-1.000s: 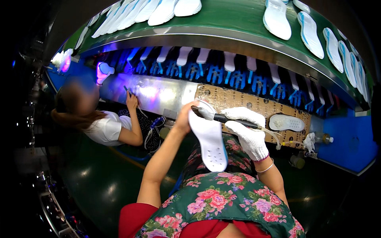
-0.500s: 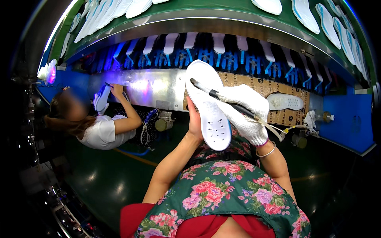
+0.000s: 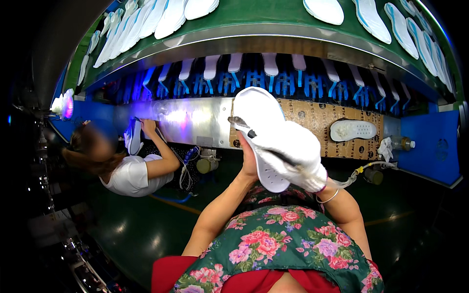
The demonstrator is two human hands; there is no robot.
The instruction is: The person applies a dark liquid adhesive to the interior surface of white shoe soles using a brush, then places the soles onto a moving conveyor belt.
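My bare left hand grips the white sole raised above the bench's near edge, my gloved right hand closed on the brush mid-coating, apparently unfinished.

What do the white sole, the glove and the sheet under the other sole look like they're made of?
White shoe sole: likely matte moulded foam or rubber, with a dotted tread. Glove on the right hand: knitted white fabric, slightly fuzzy. Sheet on the bench: brown cardboard, printed, flat and dull. The bench face looks like brushed metal.

dim hall, black corners | violet glare on metal panel | fisheye bends edges | centre sharp
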